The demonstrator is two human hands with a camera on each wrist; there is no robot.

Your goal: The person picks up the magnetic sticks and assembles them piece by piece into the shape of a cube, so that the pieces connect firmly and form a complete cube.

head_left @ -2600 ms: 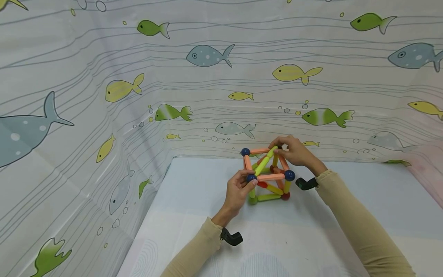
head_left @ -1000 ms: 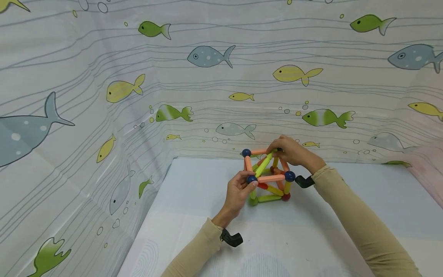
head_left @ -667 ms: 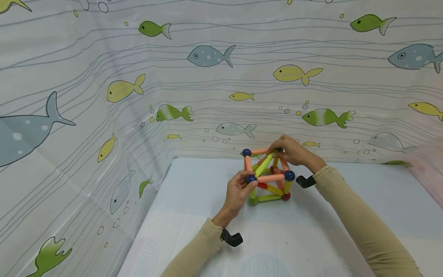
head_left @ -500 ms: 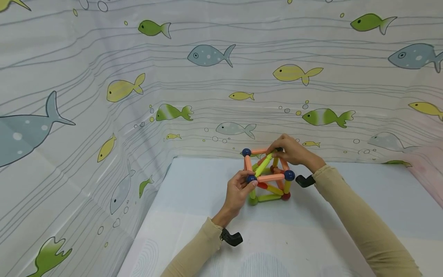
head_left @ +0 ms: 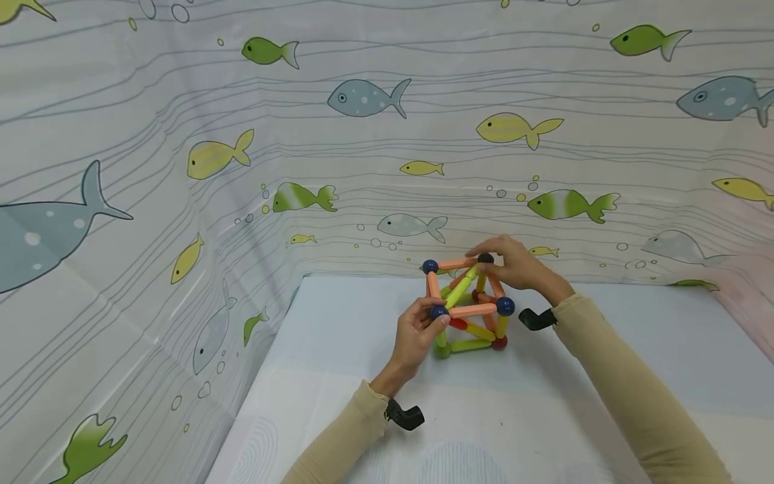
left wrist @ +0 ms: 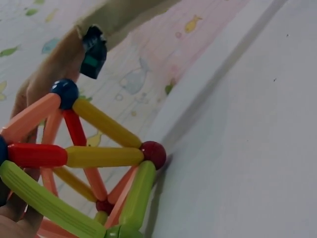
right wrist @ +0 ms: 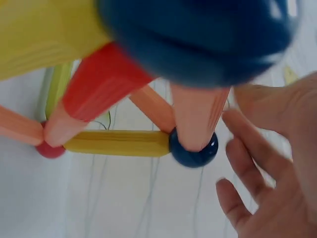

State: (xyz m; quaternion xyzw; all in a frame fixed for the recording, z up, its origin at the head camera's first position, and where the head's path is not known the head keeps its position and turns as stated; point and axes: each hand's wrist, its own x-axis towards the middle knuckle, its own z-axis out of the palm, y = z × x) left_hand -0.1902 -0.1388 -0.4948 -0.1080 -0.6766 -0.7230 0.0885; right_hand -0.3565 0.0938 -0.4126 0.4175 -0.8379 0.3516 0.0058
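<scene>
A frame of magnetic sticks and balls stands on the table, with a blue ball (head_left: pixel 505 306) at its near right top corner. My left hand (head_left: pixel 414 336) pinches the near left blue ball (head_left: pixel 439 312) between thumb and fingers. From that corner a light green diagonal stick (head_left: pixel 461 288) slants across the top to the back right blue ball (head_left: pixel 486 258). My right hand (head_left: pixel 520 265) is around this back ball, index finger stretched over it and thumb below. In the right wrist view its other fingers (right wrist: pixel 242 168) are spread loosely beside a blue ball (right wrist: pixel 193 148).
The frame's lower corners, a green ball (head_left: pixel 443 351) and a red ball (head_left: pixel 498 343), rest on the pale table (head_left: pixel 338 349). A fish-printed sheet (head_left: pixel 363 154) rises just behind the frame and along the left. Each wrist carries a black camera mount (head_left: pixel 406 415).
My right hand moved up the green stick to its far end at the back ball, then its fingers loosened, so the ball shows between them. The left hand kept its hold.
</scene>
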